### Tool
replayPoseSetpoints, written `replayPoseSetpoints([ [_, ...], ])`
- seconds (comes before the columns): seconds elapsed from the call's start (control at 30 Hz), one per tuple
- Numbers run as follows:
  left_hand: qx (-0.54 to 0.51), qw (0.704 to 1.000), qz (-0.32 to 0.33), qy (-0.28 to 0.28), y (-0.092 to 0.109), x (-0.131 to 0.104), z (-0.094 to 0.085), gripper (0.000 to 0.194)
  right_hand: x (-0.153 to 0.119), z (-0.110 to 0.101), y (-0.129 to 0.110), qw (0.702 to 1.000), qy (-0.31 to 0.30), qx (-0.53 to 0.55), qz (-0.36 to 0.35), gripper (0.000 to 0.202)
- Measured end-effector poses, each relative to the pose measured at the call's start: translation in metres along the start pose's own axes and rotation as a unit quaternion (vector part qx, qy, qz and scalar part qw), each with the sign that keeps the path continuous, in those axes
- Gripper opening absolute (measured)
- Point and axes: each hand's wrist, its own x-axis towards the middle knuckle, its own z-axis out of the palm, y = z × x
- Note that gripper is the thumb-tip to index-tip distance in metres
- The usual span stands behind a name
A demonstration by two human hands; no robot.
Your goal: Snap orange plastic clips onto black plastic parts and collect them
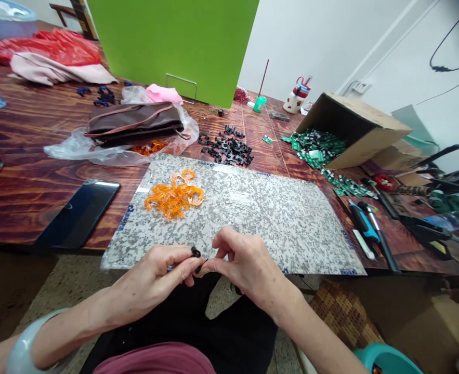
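Over the near edge of a speckled grey-and-white board (252,218), my left hand (162,267) is closed, pinching a small black plastic part (195,252) between thumb and fingers. My right hand (247,262) meets it from the other side, its thumb tip against the lower end of the part and its fingers curled. Fingertips hide most of the part's shape. On the board lies a heap of transparent orange plastic pieces (172,200). Behind the board is a pile of small black plastic parts (231,149).
A cardboard box (364,122) on its side spills small green circuit boards (317,148). Tools, including a blue-handled one (364,221), lie right. At left are a phone (79,213) and a brown bag (133,124) on clear plastic. A green panel (174,47) stands behind.
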Motion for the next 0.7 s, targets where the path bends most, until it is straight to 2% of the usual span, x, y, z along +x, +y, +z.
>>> replayPoseSetpoints([
  [0.13, -0.130, 0.990, -0.058, -0.006, -0.002, 0.006, -0.001, 0.035, -0.005, 0.006, 0.010, 0.994, 0.097, 0.006, -0.043, 0.031],
  [0.2, -0.156, 0.985, -0.070, 0.007, -0.002, 0.010, -0.002, 0.035, -0.008, 0.010, 0.012, 0.991, 0.124, 0.018, -0.044, 0.031],
  [0.4, -0.173, 0.982, -0.073, 0.033, -0.002, 0.015, -0.003, 0.039, -0.014, 0.015, 0.011, 0.991, 0.118, 0.058, -0.025, 0.027],
  [0.7, -0.128, 0.989, -0.066, 0.021, -0.006, 0.015, -0.005, 0.039, -0.014, 0.016, 0.003, 0.988, 0.084, 0.120, 0.051, 0.021],
])
